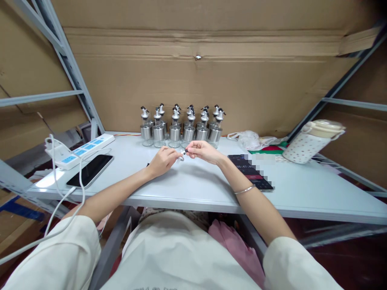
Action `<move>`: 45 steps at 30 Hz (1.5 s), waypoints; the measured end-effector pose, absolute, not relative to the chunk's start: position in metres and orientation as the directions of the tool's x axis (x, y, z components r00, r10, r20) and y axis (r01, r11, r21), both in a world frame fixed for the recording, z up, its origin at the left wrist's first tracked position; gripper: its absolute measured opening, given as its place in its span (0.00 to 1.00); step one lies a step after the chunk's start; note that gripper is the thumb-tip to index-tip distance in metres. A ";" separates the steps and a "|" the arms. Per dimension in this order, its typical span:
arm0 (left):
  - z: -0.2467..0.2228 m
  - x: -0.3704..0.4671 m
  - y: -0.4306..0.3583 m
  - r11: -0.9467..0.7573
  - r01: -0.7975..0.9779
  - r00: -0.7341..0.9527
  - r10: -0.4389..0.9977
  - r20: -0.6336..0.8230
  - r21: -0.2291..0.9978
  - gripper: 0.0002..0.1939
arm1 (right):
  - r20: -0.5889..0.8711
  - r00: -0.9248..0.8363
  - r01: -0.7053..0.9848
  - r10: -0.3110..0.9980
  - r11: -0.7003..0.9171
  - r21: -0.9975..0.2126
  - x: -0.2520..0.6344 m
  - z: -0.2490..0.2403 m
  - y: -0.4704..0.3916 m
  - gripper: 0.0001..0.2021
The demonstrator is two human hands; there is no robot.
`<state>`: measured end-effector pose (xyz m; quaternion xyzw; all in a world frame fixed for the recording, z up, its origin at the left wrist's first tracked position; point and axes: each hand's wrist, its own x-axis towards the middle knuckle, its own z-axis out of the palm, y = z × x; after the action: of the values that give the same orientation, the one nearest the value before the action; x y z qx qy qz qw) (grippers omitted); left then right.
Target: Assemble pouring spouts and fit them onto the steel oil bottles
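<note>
My left hand [165, 162] is closed, pinching a small pale pour spout [182, 153] above the table, similar to the spouts on the bottles behind. My right hand [203, 152] meets it from the other side, thumb and fingers closed on a small black piece [185, 150] at the spout's end. Whether the black piece is joined to the spout I cannot tell; fingers cover part of both. Just behind my hands, several oil bottles [174, 135] stand upright in rows, with steel sleeves, glass bases and black-tipped spouts. A small black thing [148, 164] shows by my left wrist.
Left on the table [187, 189] lie a power strip [87, 150], a dark phone [90, 171] and white cables [81, 177]. A phone showing a timer [250, 172] lies right of my right forearm. Farther right are a plastic bag [249, 140] and a dotted flask [308, 143]. Cardboard [211, 84] stands behind.
</note>
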<state>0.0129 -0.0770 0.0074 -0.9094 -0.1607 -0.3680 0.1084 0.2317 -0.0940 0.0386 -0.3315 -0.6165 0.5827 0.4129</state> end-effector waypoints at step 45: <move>0.064 -0.073 -0.040 -0.398 0.639 0.721 0.606 -0.335 0.658 0.16 | 0.059 -0.428 -0.319 0.902 -0.089 -0.943 0.224 0.035 -0.092 0.12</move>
<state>-0.0729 -0.0398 0.0641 -0.8357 -0.3726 0.0207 -0.4030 0.2245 -0.0917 0.0350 -0.2893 -0.5031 0.6790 0.4496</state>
